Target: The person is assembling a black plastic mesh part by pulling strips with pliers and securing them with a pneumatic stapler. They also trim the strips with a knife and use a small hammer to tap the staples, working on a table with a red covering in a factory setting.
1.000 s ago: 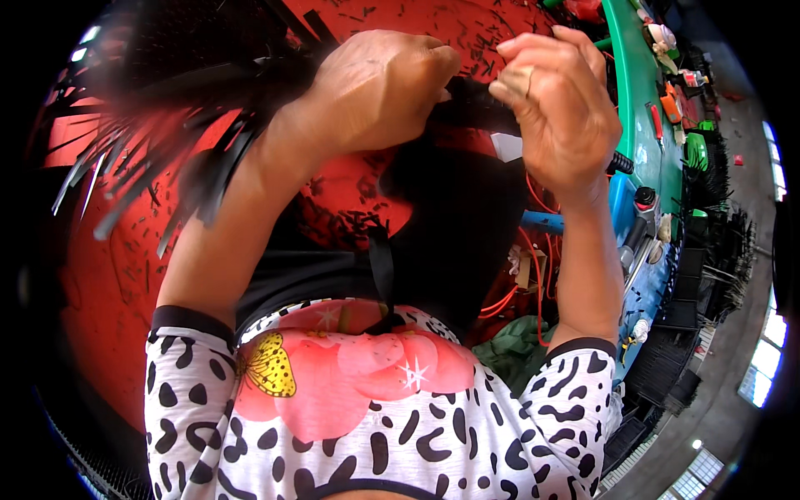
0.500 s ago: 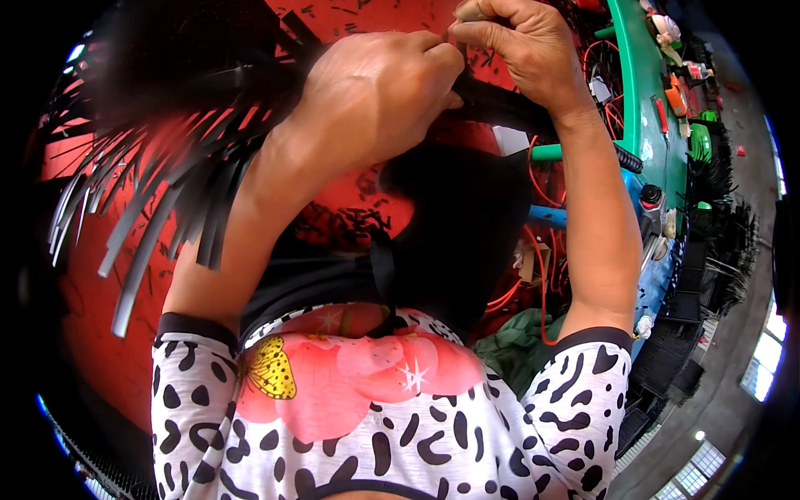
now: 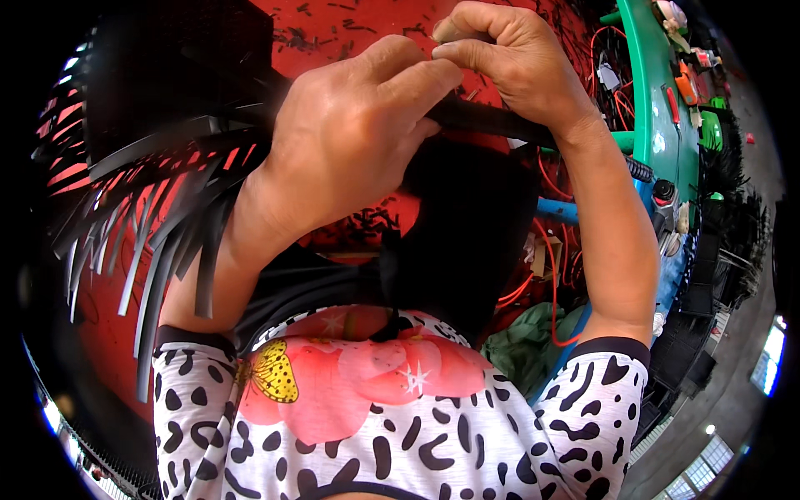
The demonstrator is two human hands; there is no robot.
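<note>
Head view: both hands are up near the top of frame, over a red work surface [image 3: 350,33] littered with small black offcuts.

Left hand [image 3: 350,137]: closed in a fist around a bundle of black strips [image 3: 167,192]. The loose ends fan out left and down past the forearm, hanging free. Knuckles face the camera, fingers curled over the top of the bundle.

Right hand [image 3: 508,58]: closed, fingertips pinched together just above the left hand's fingers, touching or nearly touching them. It grips the thin end of a black rod-like piece [image 3: 492,121] that runs out of the left fist and passes under the right wrist. Cannot tell whether that piece is part of the bundle or separate.

Position: the bundle sits upper left to centre, and the pinch point is top centre.

Below the hands: a dark mass in the lap area, too dark to identify. A black-and-white patterned shirt [image 3: 400,433] with a pink flower and yellow butterfly print fills the bottom of frame.

Right side: a green bench edge [image 3: 658,108] runs top to bottom, with red wires [image 3: 550,275] tangled beside it, a blue frame part [image 3: 558,210] and a crumpled green cloth [image 3: 533,342] lower down. Small tools and parts on the bench are too small to identify.
</note>
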